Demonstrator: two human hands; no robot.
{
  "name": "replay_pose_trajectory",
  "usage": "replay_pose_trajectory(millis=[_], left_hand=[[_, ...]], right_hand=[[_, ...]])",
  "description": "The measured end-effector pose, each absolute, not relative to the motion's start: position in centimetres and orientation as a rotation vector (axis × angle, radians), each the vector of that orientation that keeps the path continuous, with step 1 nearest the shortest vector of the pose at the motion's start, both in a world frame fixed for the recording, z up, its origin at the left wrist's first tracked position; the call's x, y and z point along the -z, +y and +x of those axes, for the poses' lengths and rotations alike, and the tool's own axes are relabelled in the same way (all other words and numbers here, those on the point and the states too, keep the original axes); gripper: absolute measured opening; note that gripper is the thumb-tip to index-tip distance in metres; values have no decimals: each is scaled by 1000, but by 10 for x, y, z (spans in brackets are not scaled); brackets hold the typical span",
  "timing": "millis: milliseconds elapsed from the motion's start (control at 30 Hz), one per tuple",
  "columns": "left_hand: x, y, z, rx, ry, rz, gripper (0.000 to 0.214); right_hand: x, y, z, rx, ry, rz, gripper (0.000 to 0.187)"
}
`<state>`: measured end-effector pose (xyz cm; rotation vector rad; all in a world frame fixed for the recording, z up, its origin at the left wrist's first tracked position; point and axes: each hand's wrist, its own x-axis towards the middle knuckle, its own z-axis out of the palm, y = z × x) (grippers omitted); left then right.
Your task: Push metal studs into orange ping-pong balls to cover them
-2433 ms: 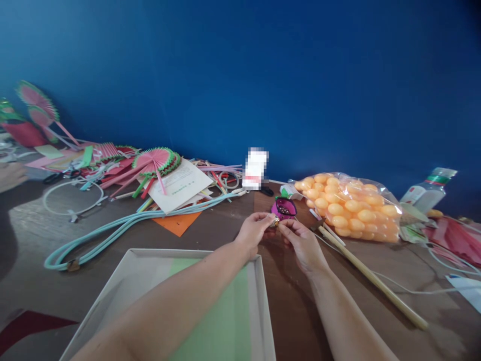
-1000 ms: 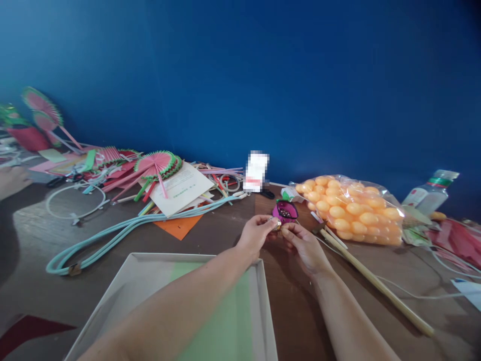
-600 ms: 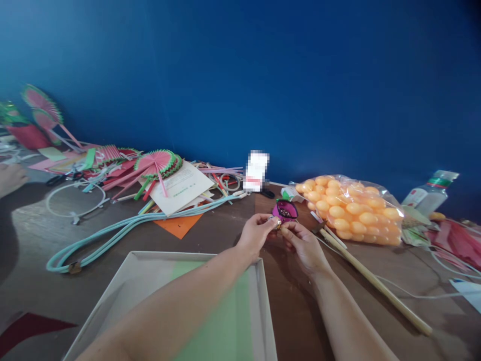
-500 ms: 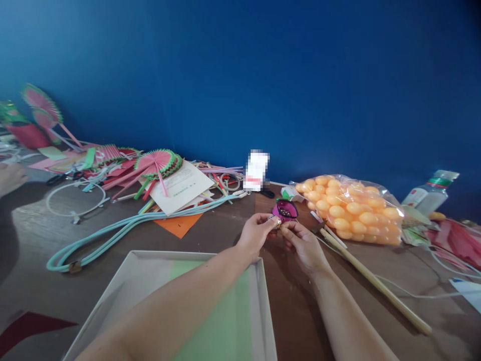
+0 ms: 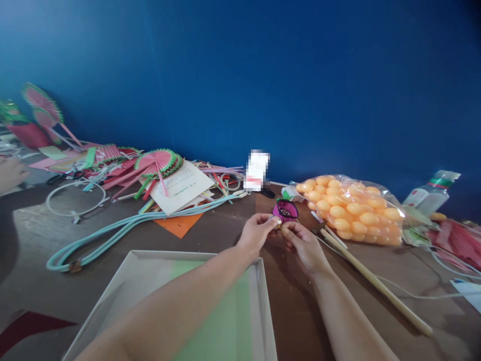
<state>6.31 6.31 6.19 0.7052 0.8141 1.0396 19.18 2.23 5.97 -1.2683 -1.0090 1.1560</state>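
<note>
A small purple container (image 5: 284, 211) with a dark rim holds tiny mixed bits inside. My left hand (image 5: 257, 234) is closed at its near left side, thumb and fingers pinched together. At the thumb tip shows a small shiny gold piece (image 5: 279, 222), too small to name exactly. My right hand (image 5: 305, 246) is closed too, its thumb and forefinger pinched just right of that piece. What lies between the right fingertips is hidden. Both hands nearly meet in front of the container, above the brown table (image 5: 289, 296).
Beneath my left forearm lies a shallow pale tray (image 5: 126, 286). A bag of orange balls (image 5: 353, 208), a wooden stick (image 5: 379, 288) and a bottle (image 5: 430, 193) are on the right. Leftward lie pale blue cords (image 5: 112, 225) and paper fans (image 5: 158, 163). Another person's hand (image 5: 11, 175) shows far left.
The other person's hand at the far left has shifted slightly. My own hands and the purple container stay where they were.
</note>
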Motion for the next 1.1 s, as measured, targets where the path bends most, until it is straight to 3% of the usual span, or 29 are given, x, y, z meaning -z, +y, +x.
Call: replay_pose_trajectory(millis=[467,900,1100], left_hand=[[-59,63,65,-1068,811,725,29],[-61,61,64,-1085,851,739,25],[-59,62,66,-1086,822,732,25]], right_hand=[[-57,23,194,-1153,-1019,-1257,24],[-54,24,191,-1154,-998,-1197,31],[-51,26,193,-1147,-1010,-1152,24]])
